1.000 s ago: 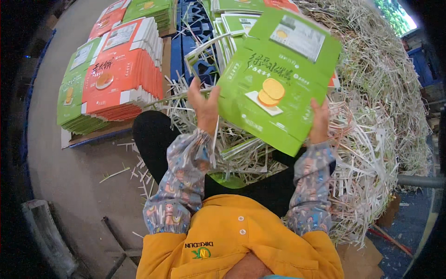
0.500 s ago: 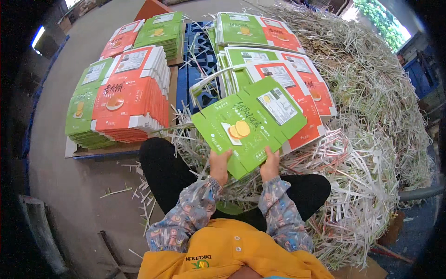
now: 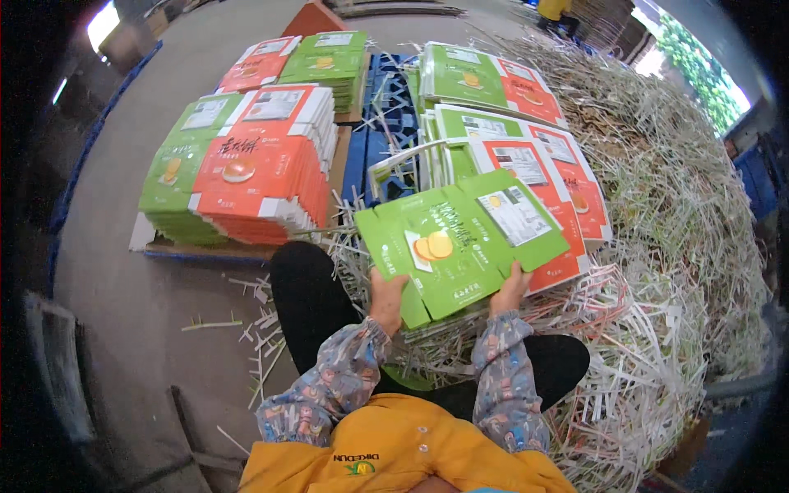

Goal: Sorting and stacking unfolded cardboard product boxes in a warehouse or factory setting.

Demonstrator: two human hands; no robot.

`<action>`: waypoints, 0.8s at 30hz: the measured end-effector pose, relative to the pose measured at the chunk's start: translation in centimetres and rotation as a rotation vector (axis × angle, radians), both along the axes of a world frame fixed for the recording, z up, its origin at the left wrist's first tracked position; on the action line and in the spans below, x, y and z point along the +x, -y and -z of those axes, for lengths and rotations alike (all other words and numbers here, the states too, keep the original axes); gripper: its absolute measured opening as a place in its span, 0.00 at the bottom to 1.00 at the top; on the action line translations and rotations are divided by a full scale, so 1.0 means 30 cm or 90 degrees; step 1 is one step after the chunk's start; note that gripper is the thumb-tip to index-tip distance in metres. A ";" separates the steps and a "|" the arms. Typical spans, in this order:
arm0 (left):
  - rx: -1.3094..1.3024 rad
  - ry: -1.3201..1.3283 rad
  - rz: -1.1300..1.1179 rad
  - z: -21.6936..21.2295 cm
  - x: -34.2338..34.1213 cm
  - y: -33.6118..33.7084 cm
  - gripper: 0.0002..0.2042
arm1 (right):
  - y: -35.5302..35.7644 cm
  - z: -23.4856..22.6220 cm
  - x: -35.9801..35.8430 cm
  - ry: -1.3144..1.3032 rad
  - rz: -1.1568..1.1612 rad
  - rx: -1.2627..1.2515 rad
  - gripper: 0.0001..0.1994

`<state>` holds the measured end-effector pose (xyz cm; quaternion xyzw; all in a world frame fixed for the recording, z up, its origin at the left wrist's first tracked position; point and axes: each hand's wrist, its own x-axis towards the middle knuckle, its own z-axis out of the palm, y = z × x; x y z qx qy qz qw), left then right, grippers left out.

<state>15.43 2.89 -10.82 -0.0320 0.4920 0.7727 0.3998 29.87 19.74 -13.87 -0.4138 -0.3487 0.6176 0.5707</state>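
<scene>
A flat green cardboard box blank (image 3: 460,259), printed with a picture of round yellow biscuits, is held tilted above my lap. My left hand (image 3: 386,297) grips its lower left edge, thumb on top and fingers hidden beneath. At its lower right edge my right hand (image 3: 511,289) is closed on it the same way. Just beyond lies a stack of red and green blanks; a red blank (image 3: 567,261) juts out from under the held one. A torn white-green strip (image 3: 411,153) of cardboard sticks out beside that stack.
To the left, stacks of green blanks (image 3: 177,164) and red blanks (image 3: 255,177) stand on a pallet. A blue plastic pallet (image 3: 355,160) shows between the stacks. A large heap of paper strips (image 3: 657,214) fills the right side. Another person (image 3: 559,16) is far off at upper right.
Both hands have shifted the green blank slightly right and down, and turned it a little clockwise. The view has tilted up and left, so the stacks appear farther right.
</scene>
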 end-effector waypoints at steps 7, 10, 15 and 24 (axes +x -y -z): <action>0.098 -0.039 0.005 -0.235 -0.166 0.103 0.21 | 0.170 -0.381 -0.151 -0.015 -0.070 0.051 0.14; 0.128 -0.111 -0.022 -0.327 -0.235 0.173 0.24 | 0.252 -0.524 -0.211 -0.027 -0.105 0.057 0.13; 0.278 -0.142 -0.111 -0.476 -0.384 0.357 0.29 | 0.333 -0.628 -0.398 -0.090 -0.287 0.072 0.10; 0.308 -0.405 -0.405 -0.715 -0.774 0.618 0.26 | 0.494 -1.069 -0.962 -0.348 -0.653 0.282 0.13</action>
